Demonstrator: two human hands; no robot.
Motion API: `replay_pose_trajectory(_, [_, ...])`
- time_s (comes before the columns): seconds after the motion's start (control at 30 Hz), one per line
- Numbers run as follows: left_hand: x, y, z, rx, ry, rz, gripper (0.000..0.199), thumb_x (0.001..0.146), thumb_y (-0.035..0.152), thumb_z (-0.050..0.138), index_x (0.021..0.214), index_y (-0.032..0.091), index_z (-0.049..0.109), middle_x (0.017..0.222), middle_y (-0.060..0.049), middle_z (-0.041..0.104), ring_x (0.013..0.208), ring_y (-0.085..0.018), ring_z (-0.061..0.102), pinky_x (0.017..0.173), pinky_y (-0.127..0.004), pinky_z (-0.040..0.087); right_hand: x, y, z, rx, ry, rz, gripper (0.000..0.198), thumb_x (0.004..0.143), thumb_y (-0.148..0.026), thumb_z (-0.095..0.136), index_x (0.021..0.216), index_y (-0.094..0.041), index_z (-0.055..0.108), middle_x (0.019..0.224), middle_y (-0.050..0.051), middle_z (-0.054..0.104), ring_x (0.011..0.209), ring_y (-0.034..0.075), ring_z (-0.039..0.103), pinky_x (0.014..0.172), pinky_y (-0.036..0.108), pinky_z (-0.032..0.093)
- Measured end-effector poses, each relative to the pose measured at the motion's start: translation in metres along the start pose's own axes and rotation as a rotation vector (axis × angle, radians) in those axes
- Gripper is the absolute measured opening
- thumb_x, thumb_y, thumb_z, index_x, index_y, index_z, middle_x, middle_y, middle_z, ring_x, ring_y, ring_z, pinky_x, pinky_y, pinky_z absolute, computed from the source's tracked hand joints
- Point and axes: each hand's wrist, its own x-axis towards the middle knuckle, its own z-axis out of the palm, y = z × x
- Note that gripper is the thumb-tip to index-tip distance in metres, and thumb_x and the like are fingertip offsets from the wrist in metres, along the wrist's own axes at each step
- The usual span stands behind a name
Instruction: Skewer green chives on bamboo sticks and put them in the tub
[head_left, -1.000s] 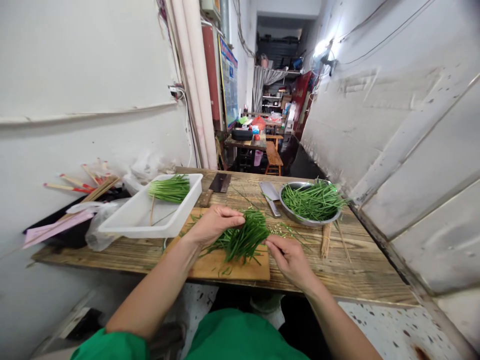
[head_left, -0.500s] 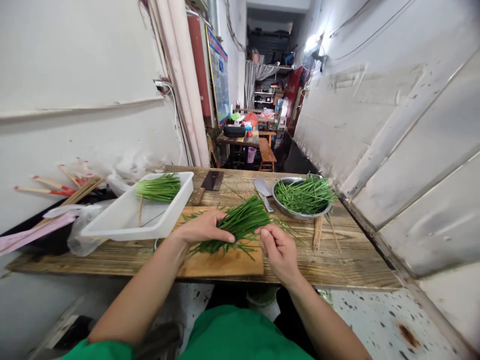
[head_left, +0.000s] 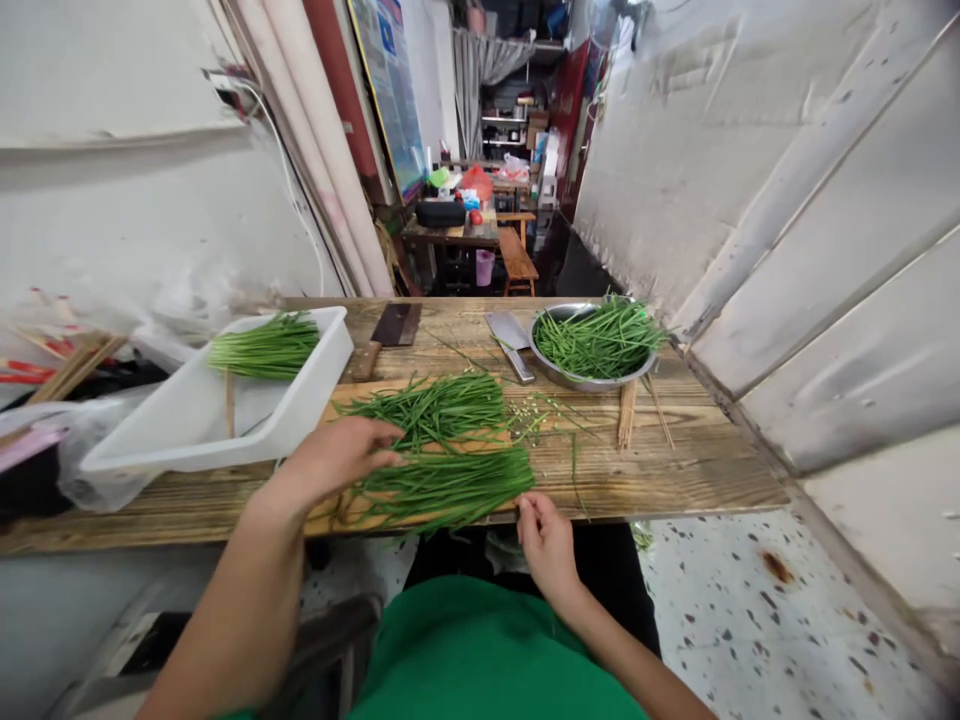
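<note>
Two heaps of green chives lie on a wooden cutting board: a loose rear heap [head_left: 442, 405] and a straighter front bunch [head_left: 465, 485]. My left hand [head_left: 349, 455] is at their left ends, thumb and fingers apart, not gripping them. By the right end of the front bunch, my right hand [head_left: 545, 535] has its fingers pinched together; what is between them, if anything, is too small to make out. The cutting board [head_left: 322, 515] shows at its left edge under the chives.
A white tray [head_left: 300, 425] holding a chive bundle [head_left: 266, 348] stands left. Behind the board lie a dark cleaver [head_left: 396, 325] and a steel cleaver [head_left: 508, 335]. At right are a metal bowl [head_left: 592, 380] heaped with chives and thin sticks [head_left: 627, 415]. Chive scraps [head_left: 529, 420] litter the table.
The chive bunch that my left hand held up now lies at the board's front, and that hand has opened and shifted left. My right hand moved down toward the table edge. The view tilted downward.
</note>
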Motion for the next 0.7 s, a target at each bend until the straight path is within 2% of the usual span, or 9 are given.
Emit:
replay_pose_trajectory(0.07, [0.020,0.024,-0.001,-0.001,0.119,0.152,0.026,0.080,0.038,0.048,0.092,0.025,0.068,0.092,-0.002,0.068,0.083,-0.018,0.059,0.072,-0.026,0.039,0.004,-0.001,0.001,0.003,0.031,0.001,0.027,0.088,-0.035,0.037,0.081,-0.017,0.056,0.052,-0.002,0.050,0.045,0.011,0.046,0.045,0.019,0.033])
replay_pose_trajectory(0.13, [0.045,0.048,0.011,0.032,0.221,0.297,0.026,0.084,0.031,0.045,0.088,0.023,0.068,0.089,-0.004,0.067,0.086,-0.018,0.056,0.079,-0.030,0.035,0.007,-0.001,0.002,0.002,0.047,-0.004,0.027,0.088,-0.035,0.037,0.081,-0.017,0.057,0.052,-0.002,0.051,0.046,0.011,0.046,0.046,0.020,0.034])
replay_pose_trajectory(0.23, [0.078,0.067,0.040,0.154,0.328,0.293,0.019,0.082,0.027,0.050,0.084,0.022,0.068,0.083,-0.007,0.065,0.089,-0.023,0.051,0.080,-0.038,0.029,0.009,0.001,0.004,-0.004,0.063,-0.023,0.027,0.088,-0.034,0.037,0.080,-0.017,0.057,0.052,-0.002,0.051,0.046,0.011,0.046,0.046,0.020,0.033])
replay_pose_trajectory(0.33, [0.095,0.066,0.062,0.174,0.369,0.262,0.016,0.080,0.028,0.054,0.081,0.022,0.068,0.083,-0.008,0.062,0.090,-0.025,0.048,0.079,-0.040,0.026,0.011,0.003,0.005,-0.002,0.073,-0.039,0.026,0.088,-0.033,0.038,0.080,-0.017,0.057,0.051,-0.003,0.050,0.045,0.011,0.046,0.045,0.019,0.033])
replay_pose_trajectory(0.4, [0.099,0.061,0.068,0.136,0.363,0.261,0.016,0.079,0.030,0.054,0.082,0.022,0.068,0.082,-0.007,0.062,0.089,-0.024,0.048,0.079,-0.040,0.025,0.011,0.003,0.005,0.003,0.066,-0.035,0.026,0.088,-0.033,0.038,0.079,-0.017,0.056,0.050,-0.003,0.049,0.044,0.010,0.044,0.045,0.019,0.032])
replay_pose_trajectory(0.7, [0.095,0.065,0.065,-0.020,0.374,0.243,0.017,0.078,0.027,0.051,0.076,0.022,0.068,0.088,-0.006,0.064,0.088,-0.023,0.050,0.080,-0.039,0.026,0.013,-0.003,0.001,-0.004,-0.012,-0.011,0.026,0.090,-0.032,0.035,0.079,-0.017,0.053,0.049,-0.004,0.045,0.044,0.010,0.044,0.045,0.019,0.031])
